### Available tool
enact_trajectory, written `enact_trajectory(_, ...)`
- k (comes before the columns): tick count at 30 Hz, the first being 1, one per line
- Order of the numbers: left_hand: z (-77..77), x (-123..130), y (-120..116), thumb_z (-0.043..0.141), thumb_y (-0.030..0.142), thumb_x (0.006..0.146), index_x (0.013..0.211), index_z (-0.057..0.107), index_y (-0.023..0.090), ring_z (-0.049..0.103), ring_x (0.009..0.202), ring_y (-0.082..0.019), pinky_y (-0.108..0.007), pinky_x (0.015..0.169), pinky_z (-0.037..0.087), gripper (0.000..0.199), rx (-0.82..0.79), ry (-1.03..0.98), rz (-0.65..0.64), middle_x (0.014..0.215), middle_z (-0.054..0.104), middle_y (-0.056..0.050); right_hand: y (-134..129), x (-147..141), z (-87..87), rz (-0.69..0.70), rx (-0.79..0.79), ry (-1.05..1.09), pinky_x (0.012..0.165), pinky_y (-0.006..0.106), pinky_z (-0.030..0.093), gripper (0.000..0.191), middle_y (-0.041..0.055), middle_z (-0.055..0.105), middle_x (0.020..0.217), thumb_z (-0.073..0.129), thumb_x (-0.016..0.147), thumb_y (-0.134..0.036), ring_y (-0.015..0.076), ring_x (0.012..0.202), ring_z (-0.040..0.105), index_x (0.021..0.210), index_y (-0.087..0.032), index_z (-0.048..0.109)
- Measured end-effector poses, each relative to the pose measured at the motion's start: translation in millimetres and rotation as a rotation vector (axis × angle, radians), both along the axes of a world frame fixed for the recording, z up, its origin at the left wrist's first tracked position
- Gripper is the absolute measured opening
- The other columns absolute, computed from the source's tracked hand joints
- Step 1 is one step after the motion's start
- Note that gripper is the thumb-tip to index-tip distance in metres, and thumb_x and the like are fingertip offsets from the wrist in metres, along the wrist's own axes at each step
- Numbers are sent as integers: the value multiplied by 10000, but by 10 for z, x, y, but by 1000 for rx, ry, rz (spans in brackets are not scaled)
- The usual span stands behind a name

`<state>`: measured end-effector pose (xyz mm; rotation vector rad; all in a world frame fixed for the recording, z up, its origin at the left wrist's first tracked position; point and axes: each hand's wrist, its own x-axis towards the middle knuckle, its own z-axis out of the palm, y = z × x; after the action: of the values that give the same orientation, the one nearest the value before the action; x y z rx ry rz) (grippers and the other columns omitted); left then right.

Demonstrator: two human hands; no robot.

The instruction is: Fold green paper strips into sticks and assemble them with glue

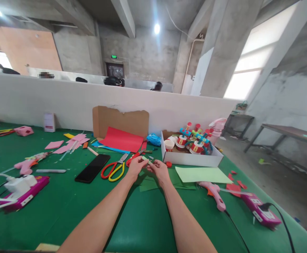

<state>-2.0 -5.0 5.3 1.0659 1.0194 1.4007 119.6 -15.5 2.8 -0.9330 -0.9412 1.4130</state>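
Observation:
Both hands are close together over the middle of the green table, pinching a small pale green paper piece [145, 159]. My left hand [135, 166] grips it from the left with closed fingers. My right hand [159, 170] has its fingertips closed on the right side of the same piece. Dark green paper sheets [155, 184] lie beneath the hands, and a light green sheet [203, 174] is just to the right. Scissors with red and yellow handles [114, 169] rest left of my left hand. Behind it lies a second red-handled tool [132, 158], partly hidden.
A white box [192, 159] holds red paper cups and several colourful figures. A pink glue gun [215, 195] lies right, near a purple power strip [261, 211]. Left are a black phone [92, 168], another glue gun [28, 164] and another strip [32, 191]. Red paper [124, 139] leans on cardboard [120, 119].

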Motion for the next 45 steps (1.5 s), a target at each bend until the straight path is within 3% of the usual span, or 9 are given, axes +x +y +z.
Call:
enact_trajectory(9, 46, -15, -17, 752, 433, 528, 544, 587, 156, 429, 503, -82, -220, 526, 334, 322, 29, 21, 75, 495, 514, 50, -8, -31, -10, -47, 10, -16, 637, 278, 564, 475, -11, 653, 580, 854, 411, -464, 154, 580, 660, 656, -164, 580)
enact_trajectory(16, 43, -23, -16, 775, 429, 503, 550, 594, 156, 452, 512, -84, -221, 536, 362, 331, 14, -48, 76, 507, 533, 46, -6, -76, -26, -52, -24, 36, 609, 273, 561, 446, -20, 641, 559, 866, 400, -404, 147, 555, 647, 645, -166, 579)
enact_trajectory(22, 40, -52, 4, 779, 517, 508, 711, 638, 153, 524, 547, -96, -227, 566, 414, 439, -29, -146, 194, 596, 606, 22, -25, -43, 10, -160, -115, 206, 616, 211, 540, 379, -34, 654, 607, 874, 434, -302, 109, 597, 654, 645, -173, 587)
enact_trajectory(26, 13, -25, -6, 810, 473, 496, 737, 646, 147, 540, 559, -90, -222, 568, 422, 437, -64, -122, 68, 666, 638, 6, -53, -48, 53, -156, -133, 279, 566, 156, 507, 331, -66, 613, 560, 871, 453, -233, 59, 520, 605, 608, -170, 585)
enact_trajectory(31, -26, 49, -42, 816, 400, 522, 813, 698, 134, 585, 623, -111, -228, 611, 447, 412, -68, -82, -95, 742, 691, -32, -85, -69, 59, -142, -131, 284, 577, 198, 535, 327, -11, 689, 632, 857, 479, -215, 112, 567, 657, 715, -166, 637)
enact_trajectory(41, -53, 39, -15, 795, 408, 538, 707, 695, 138, 597, 582, -129, -245, 596, 479, 334, -85, -41, -71, 646, 681, -22, -74, -70, 27, -124, -83, 143, 575, 258, 563, 368, 1, 688, 580, 855, 481, -286, 152, 543, 665, 752, -163, 637)
enact_trajectory(45, -71, 38, -16, 785, 398, 566, 788, 712, 128, 619, 614, -142, -264, 641, 489, 358, -100, -37, -120, 710, 708, -47, -64, -68, 30, -170, -56, 130, 558, 244, 550, 354, -14, 679, 581, 845, 489, -287, 133, 518, 643, 748, -172, 633)
